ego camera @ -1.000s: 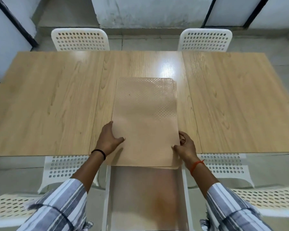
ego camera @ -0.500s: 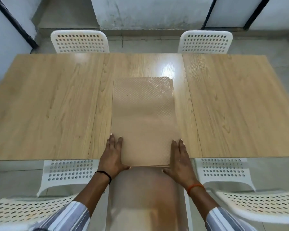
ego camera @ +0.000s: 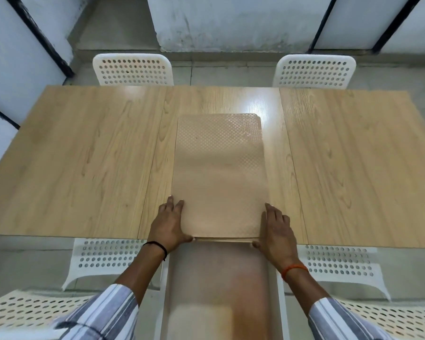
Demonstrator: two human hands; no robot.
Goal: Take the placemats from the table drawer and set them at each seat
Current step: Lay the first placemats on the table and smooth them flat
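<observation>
A stack of tan textured placemats [ego camera: 220,173] lies lengthwise on the middle panel of the wooden table [ego camera: 84,163], its near end at the table's front edge. My left hand [ego camera: 168,224] lies flat against the stack's left near corner, thumb at its front edge. My right hand [ego camera: 276,229] presses flat against the right near corner in the same way. Below the table edge the white drawer [ego camera: 219,290] stands pulled out toward me, its bottom bare.
Two white perforated chairs [ego camera: 133,69] [ego camera: 314,71] stand at the far side. Two more [ego camera: 103,258] [ego camera: 339,263] are tucked under the near edge beside the drawer, and chair seats [ego camera: 22,312] [ego camera: 388,317] show at the bottom corners.
The stack slid farther onto the table and was squared up. My hands went from gripping its sides to lying flat at its near corners.
</observation>
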